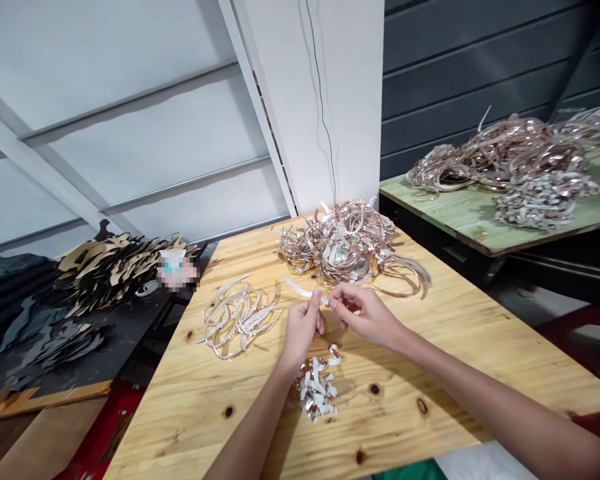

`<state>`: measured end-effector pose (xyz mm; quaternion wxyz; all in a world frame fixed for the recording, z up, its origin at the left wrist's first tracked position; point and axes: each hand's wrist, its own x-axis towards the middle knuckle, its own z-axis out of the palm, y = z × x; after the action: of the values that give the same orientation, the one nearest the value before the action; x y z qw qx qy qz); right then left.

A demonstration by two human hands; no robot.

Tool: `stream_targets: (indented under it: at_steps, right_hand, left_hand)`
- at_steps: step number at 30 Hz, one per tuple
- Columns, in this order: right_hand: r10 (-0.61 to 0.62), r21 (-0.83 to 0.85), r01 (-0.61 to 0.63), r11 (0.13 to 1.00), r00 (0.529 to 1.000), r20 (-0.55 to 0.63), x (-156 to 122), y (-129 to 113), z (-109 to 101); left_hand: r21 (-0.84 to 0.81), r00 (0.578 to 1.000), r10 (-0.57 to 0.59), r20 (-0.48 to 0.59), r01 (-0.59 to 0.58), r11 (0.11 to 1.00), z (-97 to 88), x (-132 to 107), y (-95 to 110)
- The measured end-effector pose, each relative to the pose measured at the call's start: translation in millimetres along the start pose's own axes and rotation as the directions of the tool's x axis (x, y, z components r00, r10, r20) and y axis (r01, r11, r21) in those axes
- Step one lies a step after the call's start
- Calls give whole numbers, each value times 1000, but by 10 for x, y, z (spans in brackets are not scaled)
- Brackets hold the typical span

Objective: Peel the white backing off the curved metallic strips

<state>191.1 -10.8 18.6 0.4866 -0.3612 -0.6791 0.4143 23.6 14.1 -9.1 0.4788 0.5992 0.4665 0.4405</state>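
Note:
My left hand (301,328) is closed around a narrow whitish strip (296,287), its thumb pressed on top. One end of the strip sticks out to the upper left. Close beside it, my right hand (363,312) pinches a small pale end of what looks like the same strip, fingertips almost touching the left thumb. Below the hands lies a small heap of short white and shiny copper pieces (317,390). Left of them is a loose pile of long curled strips (241,317). A larger tangle of rose-gold strips (347,243) lies behind the hands.
All this rests on a light wooden table (190,413). At right, a green-topped table (460,210) bears more shiny strips (520,153). A dark table (125,337) at left holds tan and black cut pieces (115,270). A white pillar (340,100) with a hanging wire stands behind.

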Motion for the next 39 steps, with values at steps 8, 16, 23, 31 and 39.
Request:
stream_targets:
  at_steps: [8, 16, 23, 31, 39]
  right_hand:
    - [-37, -49, 35, 998, 999, -22, -13, -23, 30]
    - [75, 315, -80, 946, 997, 27, -4, 84, 55]
    - [232, 610, -190, 769, 973, 10, 47, 47, 31]
    - [380, 861, -262, 435, 921, 88, 62, 85, 39]
    - [420, 842, -224, 491, 907, -4, 103, 127, 9]
  left_hand:
    - [204, 957, 230, 177, -264, 943, -27, -162, 110]
    - [150, 934, 280, 220, -316, 937, -32, -149, 109]
    - [23, 944, 301, 136, -306, 952, 84, -176, 114]
    - [-223, 964, 240, 115, -210, 952, 154, -168, 79]
    - [-306, 978, 208, 14, -194, 932, 158, -135, 70]
